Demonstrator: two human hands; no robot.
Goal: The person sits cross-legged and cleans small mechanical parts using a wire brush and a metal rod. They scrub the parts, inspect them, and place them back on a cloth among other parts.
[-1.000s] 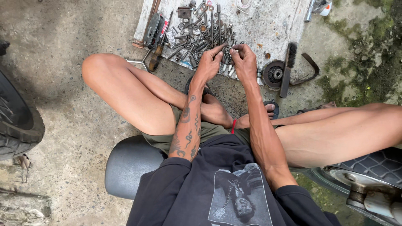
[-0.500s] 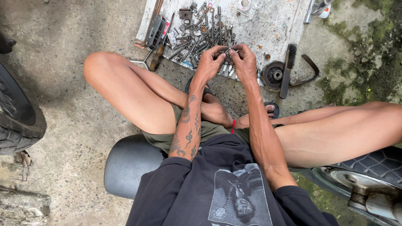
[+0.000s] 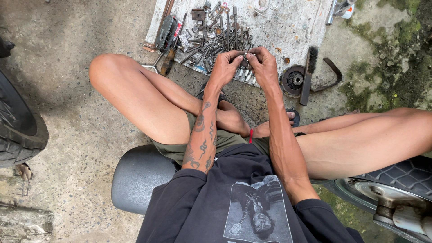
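Note:
My left hand point(image 3: 226, 67) and my right hand point(image 3: 263, 65) are raised together over the near edge of a pale sheet point(image 3: 292, 27) on the ground. Their fingertips meet and pinch a small metal part point(image 3: 245, 56), too small to identify. Just beyond the hands lies a heap of bolts, sockets and small metal pieces point(image 3: 216, 38). My bare knees spread to either side below the hands.
Pliers and flat tools point(image 3: 166, 33) lie at the sheet's left edge. A round metal bearing part point(image 3: 294, 80), a black brush point(image 3: 308, 74) and a curved strap point(image 3: 333, 72) rest to the right. A tyre point(image 3: 20, 126) stands far left, a scooter part point(image 3: 396, 198) at lower right.
Both hands have drawn closer together, fingertips now meeting on the small part. The view has shifted slightly.

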